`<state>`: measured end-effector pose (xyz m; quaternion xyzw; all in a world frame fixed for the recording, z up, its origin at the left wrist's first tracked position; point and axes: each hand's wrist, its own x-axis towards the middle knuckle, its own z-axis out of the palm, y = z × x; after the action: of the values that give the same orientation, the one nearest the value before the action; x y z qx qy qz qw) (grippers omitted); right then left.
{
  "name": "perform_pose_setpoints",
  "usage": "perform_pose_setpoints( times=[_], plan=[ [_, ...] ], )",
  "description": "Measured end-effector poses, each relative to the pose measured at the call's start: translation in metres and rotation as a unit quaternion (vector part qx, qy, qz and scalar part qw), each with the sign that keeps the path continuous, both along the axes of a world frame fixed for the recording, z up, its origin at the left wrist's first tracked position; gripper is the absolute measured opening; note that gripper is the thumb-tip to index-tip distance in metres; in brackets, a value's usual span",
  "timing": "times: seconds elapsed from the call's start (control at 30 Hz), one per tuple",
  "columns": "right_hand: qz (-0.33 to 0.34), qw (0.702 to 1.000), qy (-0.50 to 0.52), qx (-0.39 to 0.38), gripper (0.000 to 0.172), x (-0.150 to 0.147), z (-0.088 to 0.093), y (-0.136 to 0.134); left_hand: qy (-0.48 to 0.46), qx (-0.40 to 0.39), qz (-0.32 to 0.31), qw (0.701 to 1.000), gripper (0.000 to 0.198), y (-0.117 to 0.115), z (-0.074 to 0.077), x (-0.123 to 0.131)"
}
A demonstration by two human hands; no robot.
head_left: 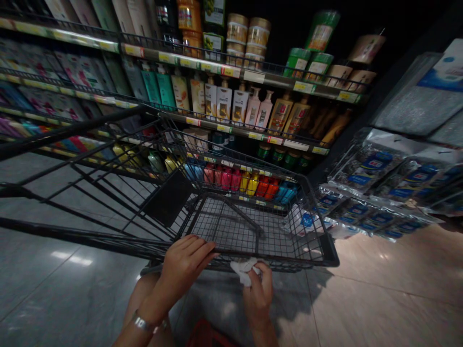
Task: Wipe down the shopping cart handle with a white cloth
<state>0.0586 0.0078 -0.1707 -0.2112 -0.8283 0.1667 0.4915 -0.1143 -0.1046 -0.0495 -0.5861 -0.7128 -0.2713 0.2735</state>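
Observation:
A black wire shopping cart (pixel 231 251) stands in front of me, its basket showing bare mesh at the bottom. My left hand (pixel 188 260) is closed over the near top rim of the cart, and a silver-coloured band circles that wrist. To its right, my right hand (pixel 259 289) pinches a crumpled white wipe (pixel 243 268), which is up against or very near the same rim. I cannot tell whether the wipe is a tissue or a cloth.
Beyond the cart, shelves (pixel 217 126) carry bottles and jars in several rows. Packaged blue-labelled goods (pixel 376 164) hang on a display at the right. Grey tiled floor (pixel 72 284) lies below, with something red (pixel 210 335) at the bottom edge.

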Motion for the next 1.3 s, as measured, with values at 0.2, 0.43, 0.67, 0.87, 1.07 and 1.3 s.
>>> perform_pose_setpoints(
  times=[0.2, 0.43, 0.67, 0.87, 1.07, 1.3],
  plan=[
    [-0.031, 0.997, -0.068, -0.013, 0.031, 0.03, -0.019, 0.021, 0.008, 0.001, 0.002, 1.0, 0.019, 0.0, -0.001, -0.003],
    [-0.074, 0.996, 0.002, 0.057, 0.015, 0.06, 0.021, 0.037, 0.025, 0.002, 0.001, 1.0, 0.015, 0.001, -0.002, -0.01],
    [-0.105, 0.993, 0.036, 0.046, 0.017, 0.039, 0.03, 0.055, 0.051, 0.0, 0.008, 0.999, 0.015, 0.005, -0.001, -0.021],
    [-0.1, 0.995, -0.008, -0.03, 0.02, 0.04, -0.016, 0.063, 0.047, -0.018, 0.013, 0.999, 0.013, 0.007, -0.003, -0.031],
    [-0.085, 0.992, 0.004, -0.094, 0.019, 0.044, -0.026, 0.071, 0.051, -0.037, -0.008, 0.998, 0.007, 0.009, -0.004, -0.041],
    [-0.237, 0.952, 0.097, -0.166, 0.012, 0.079, -0.001, 0.083, 0.044, -0.061, 0.024, 0.997, 0.03, 0.01, 0.004, -0.028]
  ],
)
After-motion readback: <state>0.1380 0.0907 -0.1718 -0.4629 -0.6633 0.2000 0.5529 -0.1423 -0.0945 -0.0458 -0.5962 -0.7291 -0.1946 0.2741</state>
